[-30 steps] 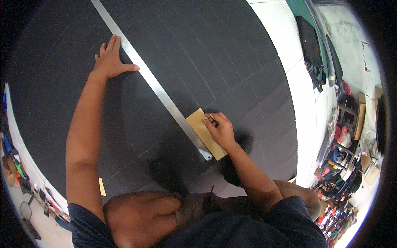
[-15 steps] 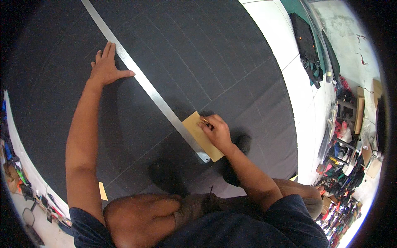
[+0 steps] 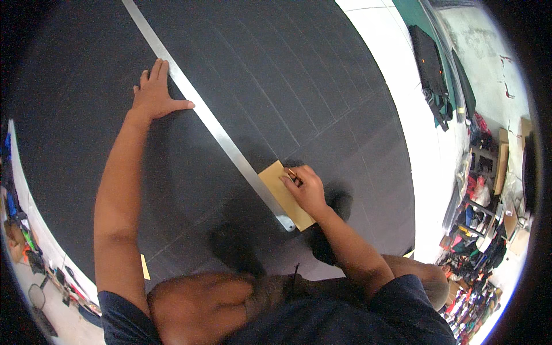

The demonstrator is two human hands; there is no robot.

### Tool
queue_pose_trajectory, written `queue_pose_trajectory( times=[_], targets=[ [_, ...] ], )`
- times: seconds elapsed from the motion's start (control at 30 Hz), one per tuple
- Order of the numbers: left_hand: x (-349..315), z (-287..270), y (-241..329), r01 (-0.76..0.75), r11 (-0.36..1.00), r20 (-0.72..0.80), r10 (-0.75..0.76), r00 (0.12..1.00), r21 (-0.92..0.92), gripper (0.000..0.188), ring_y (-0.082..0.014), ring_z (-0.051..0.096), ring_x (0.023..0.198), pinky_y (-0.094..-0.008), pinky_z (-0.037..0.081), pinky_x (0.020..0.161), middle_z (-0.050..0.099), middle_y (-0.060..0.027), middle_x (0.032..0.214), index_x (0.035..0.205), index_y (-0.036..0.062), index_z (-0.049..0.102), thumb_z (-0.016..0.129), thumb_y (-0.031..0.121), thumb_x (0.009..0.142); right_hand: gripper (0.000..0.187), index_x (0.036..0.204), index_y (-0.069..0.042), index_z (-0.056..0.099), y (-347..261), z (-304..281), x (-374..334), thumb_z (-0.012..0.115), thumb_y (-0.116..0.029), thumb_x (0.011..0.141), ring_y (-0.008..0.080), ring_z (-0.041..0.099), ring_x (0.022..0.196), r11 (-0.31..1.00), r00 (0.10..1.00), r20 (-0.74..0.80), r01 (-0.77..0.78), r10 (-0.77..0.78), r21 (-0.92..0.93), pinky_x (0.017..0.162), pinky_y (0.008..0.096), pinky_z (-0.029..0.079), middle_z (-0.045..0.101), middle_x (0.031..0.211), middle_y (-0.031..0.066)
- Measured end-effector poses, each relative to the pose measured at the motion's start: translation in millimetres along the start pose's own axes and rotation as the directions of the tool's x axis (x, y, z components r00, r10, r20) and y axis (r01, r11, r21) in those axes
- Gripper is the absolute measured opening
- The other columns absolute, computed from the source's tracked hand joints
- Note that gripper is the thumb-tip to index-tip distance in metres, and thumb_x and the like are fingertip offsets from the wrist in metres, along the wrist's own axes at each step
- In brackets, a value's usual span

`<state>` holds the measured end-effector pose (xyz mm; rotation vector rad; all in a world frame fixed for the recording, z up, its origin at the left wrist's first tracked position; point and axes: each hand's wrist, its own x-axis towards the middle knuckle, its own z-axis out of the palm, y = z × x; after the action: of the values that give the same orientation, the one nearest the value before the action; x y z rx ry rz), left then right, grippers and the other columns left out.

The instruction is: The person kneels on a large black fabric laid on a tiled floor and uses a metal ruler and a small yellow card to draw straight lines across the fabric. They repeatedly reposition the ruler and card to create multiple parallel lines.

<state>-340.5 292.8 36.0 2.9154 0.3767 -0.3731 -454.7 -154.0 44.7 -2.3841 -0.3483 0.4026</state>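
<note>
Long metal straightedge (image 3: 218, 135) lay diagonally across the dark sheet (image 3: 322, 86), long axis running far-left to near-right, near end rounded and stopping just beside the tan card (image 3: 286, 196). Left hand (image 3: 154, 95) was flat and spread, palm down on the sheet, fingers touching the left edge of the straightedge at its far part; gripping nothing, just pressing. Right hand (image 3: 307, 190) sat at the near end, on the right side of the straightedge, fingers closed around a small pen-like marker (image 3: 293, 175), tip down at the card's far edge. Card lay touching the right edge of the straightedge, partly under the right hand. So the right hand was the nearer one to the card and the ruler's near end; the left was well apart, up the same axis. Faint parallel lines on the sheet ran roughly along the straightedge. Small yellow scrap (image 3: 145, 267) lay near-left at the sheet's edge, away from both hands. Light floor (image 3: 402, 115) to the right, dark bag (image 3: 431, 63) far right, cluttered shelves (image 3: 483, 230) beyond. Nothing lay between the hands along the straightedge; the person's own knees and shadow crowded the near side.
</note>
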Motion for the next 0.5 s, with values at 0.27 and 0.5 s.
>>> queue_pose_trajectory(
  times=[0.27, 0.5],
  targets=[
    [-0.9, -32.3, 24.7, 0.091, 0.996, 0.172, -0.093, 0.981, 0.020, 0.153, -0.0445, 0.015, 0.158, -0.0764, 0.028, 0.116, 0.014, -0.0172, 0.172, 0.164, 0.0044, 0.018, 0.096, 0.066, 0.048, 0.029, 0.114, 0.002, 0.069, -21.0, -15.2, 85.2, 0.080, -0.014, 0.093, 0.0100, 0.061, 0.082, 0.747, 0.871, -0.022, -0.407, 0.491, 0.525, 0.075, 0.0275, 0.052, 0.066, 0.093, 0.0013],
    [-7.3, -28.3, 17.5, 0.092, 0.991, 0.111, -0.081, 0.991, -0.094, 0.152, -0.0448, 0.016, 0.158, -0.0766, 0.027, 0.116, 0.016, -0.0154, 0.173, 0.164, 0.0054, 0.021, 0.099, 0.058, 0.045, 0.035, 0.115, 0.003, 0.070, -117.0, 30.6, 268.6, 0.082, -0.020, 0.091, 0.0143, 0.067, 0.089, 0.904, 0.985, -0.100, -0.088, 0.142, 0.419, 0.080, 0.0300, 0.054, 0.071, 0.099, 0.0077]
  ],
)
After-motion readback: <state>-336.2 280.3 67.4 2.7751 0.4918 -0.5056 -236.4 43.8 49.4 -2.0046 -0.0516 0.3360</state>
